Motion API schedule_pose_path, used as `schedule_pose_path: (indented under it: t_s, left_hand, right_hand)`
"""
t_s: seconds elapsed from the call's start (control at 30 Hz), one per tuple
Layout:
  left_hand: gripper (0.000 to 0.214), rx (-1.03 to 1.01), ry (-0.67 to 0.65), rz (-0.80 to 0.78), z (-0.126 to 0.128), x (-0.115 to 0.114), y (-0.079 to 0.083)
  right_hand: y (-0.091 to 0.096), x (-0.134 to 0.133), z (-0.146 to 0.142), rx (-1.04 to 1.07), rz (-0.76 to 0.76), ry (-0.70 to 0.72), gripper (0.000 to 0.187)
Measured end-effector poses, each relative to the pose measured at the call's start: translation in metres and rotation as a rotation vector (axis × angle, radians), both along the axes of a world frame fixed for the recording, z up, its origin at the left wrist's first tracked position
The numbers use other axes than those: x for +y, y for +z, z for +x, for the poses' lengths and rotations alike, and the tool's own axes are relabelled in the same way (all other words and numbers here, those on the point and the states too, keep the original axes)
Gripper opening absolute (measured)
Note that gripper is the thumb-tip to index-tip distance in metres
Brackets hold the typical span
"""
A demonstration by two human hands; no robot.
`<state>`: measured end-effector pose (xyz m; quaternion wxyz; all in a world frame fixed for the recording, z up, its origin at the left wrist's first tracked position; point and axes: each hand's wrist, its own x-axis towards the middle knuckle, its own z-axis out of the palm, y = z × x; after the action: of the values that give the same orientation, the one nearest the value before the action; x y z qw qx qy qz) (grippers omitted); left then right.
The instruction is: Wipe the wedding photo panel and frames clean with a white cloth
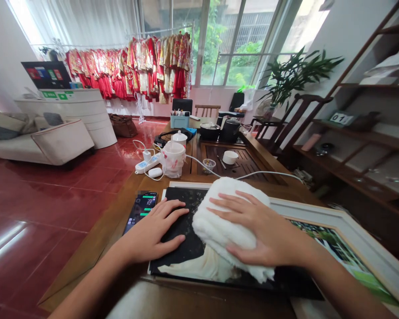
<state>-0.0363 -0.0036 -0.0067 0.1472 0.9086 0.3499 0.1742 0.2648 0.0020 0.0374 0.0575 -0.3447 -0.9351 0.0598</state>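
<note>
My left hand (156, 230) lies flat with its fingers spread on the left part of a dark photo print (179, 199), which shows a pale dress (199, 268) near its lower edge. A folded, fluffy white towel (216, 217) is on the print, under my right hand (257, 226). The fingers of that hand reach across the top of the towel and its thumb rests on the near side, holding it against the surface. Part of the print is hidden by the towel and my right forearm. Just left of my left hand lies a phone (141, 206) with its screen lit.
A white-framed picture (339, 226) lies to the right, partly behind my right arm. Beyond the print stand a wrapped cup (173, 159), a power strip (146, 164), a white cable (269, 173) and a small white bowl (230, 157) on the tea tray (252, 166).
</note>
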Motion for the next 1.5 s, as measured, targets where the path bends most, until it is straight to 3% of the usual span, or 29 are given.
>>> schedule_pose_path:
  t_s: [0.2, 0.53, 0.83, 1.13, 1.37, 1.5]
  left_hand:
    - [0.054, -0.010, -0.004, 0.007, 0.001, 0.002, -0.002]
    - [0.053, -0.037, 0.002, 0.007, 0.000, -0.001, -0.001]
    - [0.053, -0.011, 0.001, 0.004, 0.003, 0.001, 0.000]
    - [0.053, -0.026, 0.003, 0.009, 0.000, -0.001, 0.000]
    - [0.054, -0.017, 0.003, 0.005, 0.001, 0.002, -0.001]
    - [0.054, -0.003, 0.004, -0.001, 0.002, 0.002, -0.001]
  right_hand:
    - [0.002, -0.011, -0.016, 0.014, -0.083, 0.127, 0.074]
    - [-0.001, 0.010, 0.011, 0.008, 0.031, -0.072, 0.068]
    - [0.003, -0.008, -0.012, 0.039, -0.095, 0.147, 0.071]
    - [-0.006, 0.012, 0.012, 0.059, 0.050, -0.047, 0.063]
    - [0.003, -0.014, -0.018, -0.007, -0.102, 0.138, 0.070]
    - [0.002, -0.011, -0.016, -0.008, -0.113, 0.119, 0.068]
